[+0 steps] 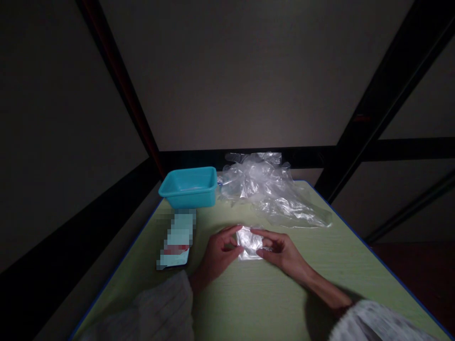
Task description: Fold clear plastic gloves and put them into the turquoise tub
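Note:
A small, shiny square of folded clear plastic (249,242), looking like a folded plastic bag, lies at the middle of the table between my two hands. My left hand (221,253) grips its left edge, thumb at the lower corner and index finger at the upper one. On the opposite side, my right hand (282,253) holds the right edge with thumb and index finger in the same way. Just beyond my hands is a loose, crumpled heap of clear plastic bags (263,182).
A turquoise plastic basket (192,196) stands at the table's far left corner. Nearer, left of my left hand, lies a phone (177,239) with a lit, pixelated screen. The pale green table (241,303) has a blue edge and meets a wall (249,76) at the back.

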### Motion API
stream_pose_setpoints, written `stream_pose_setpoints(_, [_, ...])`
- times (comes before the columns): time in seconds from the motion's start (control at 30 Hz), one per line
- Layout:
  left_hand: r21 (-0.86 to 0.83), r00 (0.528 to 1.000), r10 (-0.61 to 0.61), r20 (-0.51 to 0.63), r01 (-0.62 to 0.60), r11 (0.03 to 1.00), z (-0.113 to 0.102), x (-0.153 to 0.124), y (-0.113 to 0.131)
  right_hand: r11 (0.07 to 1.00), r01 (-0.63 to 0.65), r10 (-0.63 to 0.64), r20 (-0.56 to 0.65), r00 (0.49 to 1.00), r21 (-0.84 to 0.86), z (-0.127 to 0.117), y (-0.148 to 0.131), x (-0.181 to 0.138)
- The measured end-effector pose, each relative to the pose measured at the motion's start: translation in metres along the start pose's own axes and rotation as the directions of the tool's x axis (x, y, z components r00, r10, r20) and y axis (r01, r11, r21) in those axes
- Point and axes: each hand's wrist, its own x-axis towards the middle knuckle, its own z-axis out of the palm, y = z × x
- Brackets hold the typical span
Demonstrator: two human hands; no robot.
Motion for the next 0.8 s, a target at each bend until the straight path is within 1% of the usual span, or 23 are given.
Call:
stream_pose_setpoints(0.3, [-0.066,0.999,-0.015,0.037,0.017,0.998,0.0,-0.003,0.011,1.0,0.007,-0.007,0.002,1.0,0.015,0.0,-0.001,0.0])
stream_pose_setpoints(0.47, [-0.064,0.998,-0.022,0.058,0.026,0.998,0.0,-0.004,0.01,1.0,0.007,-0.007,0.005,1.0,0.03,0.0,-0.001,0.0])
stream_pose_setpoints(0.6, [-0.064,0.998,-0.005,0.065,0.009,0.998,0.0,-0.003,0.01,1.0,-0.008,0.008,-0.001,1.0,0.026,0.001,-0.004,-0.001])
stream_pose_setpoints(0.7, [-0.083,0.997,-0.02,0.077,0.027,0.996,0.0,-0.004,0.01,1.0,-0.015,0.015,-0.011,1.0,0.021,0.001,-0.006,-0.001])
stream_pose_setpoints(0.8, [-0.123,0.998,-0.023,0.053,0.029,0.992,-0.001,-0.003,0.01,1.0,-0.022,0.022,-0.024,0.999,0.013,0.001,-0.007,-0.001])
